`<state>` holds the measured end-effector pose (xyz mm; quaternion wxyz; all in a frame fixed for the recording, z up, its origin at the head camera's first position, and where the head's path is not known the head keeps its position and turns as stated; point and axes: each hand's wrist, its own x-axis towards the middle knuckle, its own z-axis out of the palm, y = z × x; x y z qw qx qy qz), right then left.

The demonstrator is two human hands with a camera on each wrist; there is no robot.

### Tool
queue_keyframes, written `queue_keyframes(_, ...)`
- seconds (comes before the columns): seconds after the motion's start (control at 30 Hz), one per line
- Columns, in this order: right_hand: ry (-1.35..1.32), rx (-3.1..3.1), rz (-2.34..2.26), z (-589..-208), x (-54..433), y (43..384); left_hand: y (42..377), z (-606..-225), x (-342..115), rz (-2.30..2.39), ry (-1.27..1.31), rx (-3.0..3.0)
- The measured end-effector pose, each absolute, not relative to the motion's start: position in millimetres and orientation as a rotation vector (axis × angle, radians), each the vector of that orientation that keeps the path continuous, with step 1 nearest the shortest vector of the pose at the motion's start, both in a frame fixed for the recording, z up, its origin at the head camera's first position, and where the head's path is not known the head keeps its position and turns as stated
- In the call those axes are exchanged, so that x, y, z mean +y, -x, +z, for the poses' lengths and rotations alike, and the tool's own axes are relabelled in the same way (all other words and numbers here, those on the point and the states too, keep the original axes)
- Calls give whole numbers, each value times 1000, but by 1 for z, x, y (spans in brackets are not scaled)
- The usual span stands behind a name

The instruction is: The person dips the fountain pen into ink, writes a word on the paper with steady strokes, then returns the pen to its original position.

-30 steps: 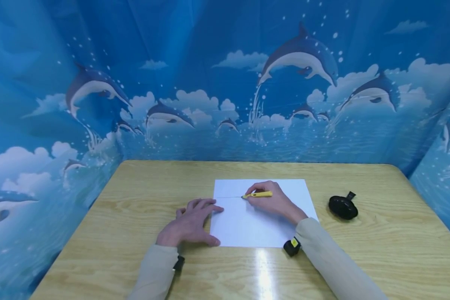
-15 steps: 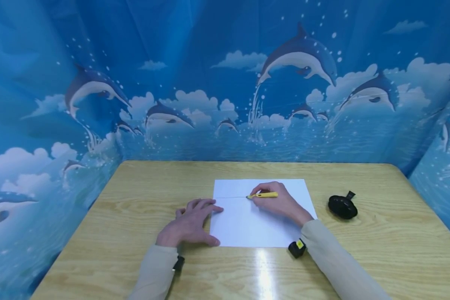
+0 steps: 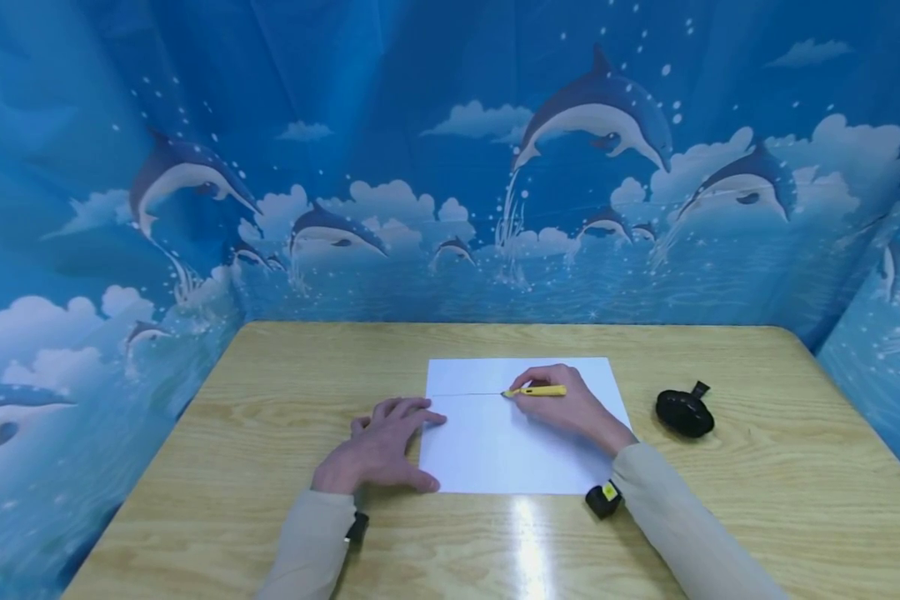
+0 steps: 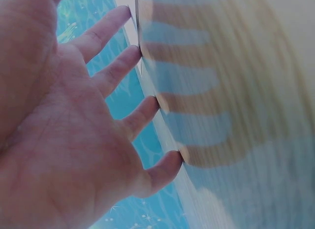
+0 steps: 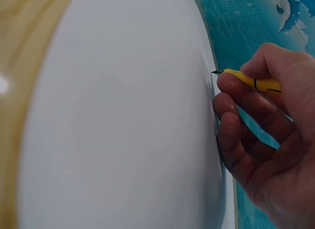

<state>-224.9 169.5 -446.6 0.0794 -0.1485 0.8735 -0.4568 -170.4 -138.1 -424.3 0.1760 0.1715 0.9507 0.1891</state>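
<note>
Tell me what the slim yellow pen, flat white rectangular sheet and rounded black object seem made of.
Slim yellow pen: probably smooth plastic, evenly coloured; its dark pointed nib is perhaps metal.
Flat white rectangular sheet: apparently thin matte paper, showing no glare.
Rounded black object: likely glossy plastic, given its small highlights, though glazed ceramic is possible.

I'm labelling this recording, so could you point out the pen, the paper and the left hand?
Pen (image 5: 266, 84): right wrist view, on its yellow barrel.
Paper (image 3: 487, 450): head view, on a bare white part.
Left hand (image 3: 378, 450): head view, on the back of the hand.
</note>
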Motion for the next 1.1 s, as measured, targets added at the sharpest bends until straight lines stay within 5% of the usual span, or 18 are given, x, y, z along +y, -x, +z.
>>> queue_keyframes(1.1, 358, 2696, -1289, -444, 194, 217, 171, -424, -138, 528, -489, 2690)
